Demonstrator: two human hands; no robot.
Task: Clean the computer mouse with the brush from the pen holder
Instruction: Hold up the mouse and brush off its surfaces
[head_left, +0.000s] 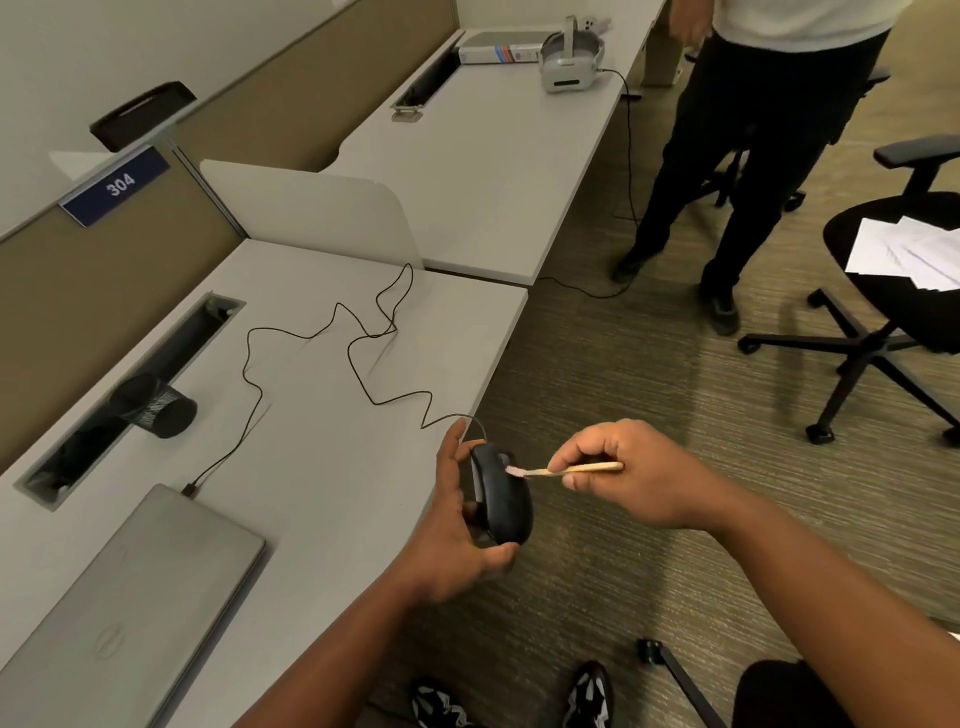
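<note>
My left hand (452, 525) grips a black wired computer mouse (503, 501), held on its side just past the desk's right edge. My right hand (636, 475) pinches a small brush with a pale wooden handle (587, 468). Its pinkish bristles touch the upper side of the mouse. The mouse's thin black cable (363, 358) snakes back across the desk top to the laptop. A black mesh pen holder (156, 408) stands at the left of the desk beside the cable slot, and nothing shows sticking out of it.
A closed grey laptop (135, 597) lies at the desk's near left. Another person (753, 156) stands at the far right beside the neighbouring desk, which carries a white headset (569, 60). A black office chair with papers on its seat (904, 270) stands at the right.
</note>
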